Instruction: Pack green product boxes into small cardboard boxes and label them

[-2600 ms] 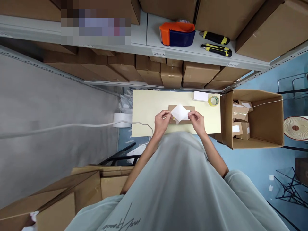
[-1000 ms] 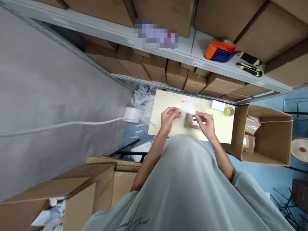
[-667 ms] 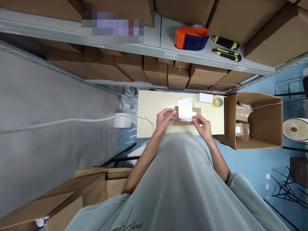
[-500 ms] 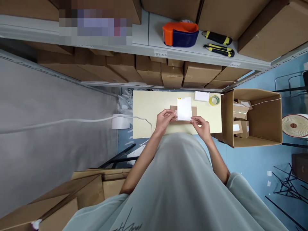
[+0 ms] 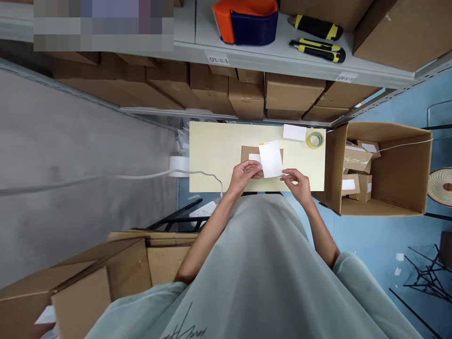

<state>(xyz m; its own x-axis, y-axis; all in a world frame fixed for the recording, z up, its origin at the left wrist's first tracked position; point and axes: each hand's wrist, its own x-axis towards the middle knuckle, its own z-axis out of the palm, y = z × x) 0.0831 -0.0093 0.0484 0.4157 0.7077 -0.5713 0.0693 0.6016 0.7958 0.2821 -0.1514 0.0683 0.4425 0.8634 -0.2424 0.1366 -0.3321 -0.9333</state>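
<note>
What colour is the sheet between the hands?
White sheet, yellow mark near one corner; see head view.

Paper (image 5: 271,161) over a brown box (image 5: 249,150) on the table (image 5: 213,146); right hand (image 5: 296,183) pinching its near right corner, left hand (image 5: 245,175) at its left edge. Far right on table: white block (image 5: 294,133), tape (image 5: 310,141). Right: open carton (image 5: 402,181), parcels (image 5: 357,158) inside. Far: shelf (image 5: 268,63), two cutters.
</note>
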